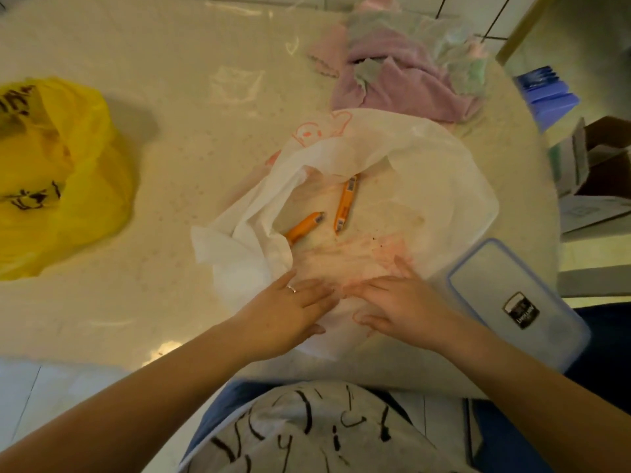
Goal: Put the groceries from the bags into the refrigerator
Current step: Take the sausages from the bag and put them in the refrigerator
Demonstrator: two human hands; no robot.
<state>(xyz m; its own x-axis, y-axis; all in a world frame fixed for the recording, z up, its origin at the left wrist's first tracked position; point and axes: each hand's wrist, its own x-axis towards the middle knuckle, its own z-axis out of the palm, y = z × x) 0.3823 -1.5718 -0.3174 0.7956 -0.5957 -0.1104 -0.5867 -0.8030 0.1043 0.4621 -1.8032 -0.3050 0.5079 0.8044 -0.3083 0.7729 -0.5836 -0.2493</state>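
Hands flat on white bag (426,186) at table's near edge.
Left hand (290,312) and right hand (399,302) lie open, gripping nothing; two light, stiff orange sticks (345,203) inside look easy to pinch mid-length.

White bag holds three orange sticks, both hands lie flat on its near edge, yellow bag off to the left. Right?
Not quite. The head view shows two orange sticks in the white bag, not three. The left hand, right hand and yellow bag are as stated.

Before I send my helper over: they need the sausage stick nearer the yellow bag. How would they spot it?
Find the white plastic bag spread open mid-table. Two orange sticks lie inside it. Take the shorter-looking one, half tucked under the bag's folded left edge; the other lies fully exposed to its right.
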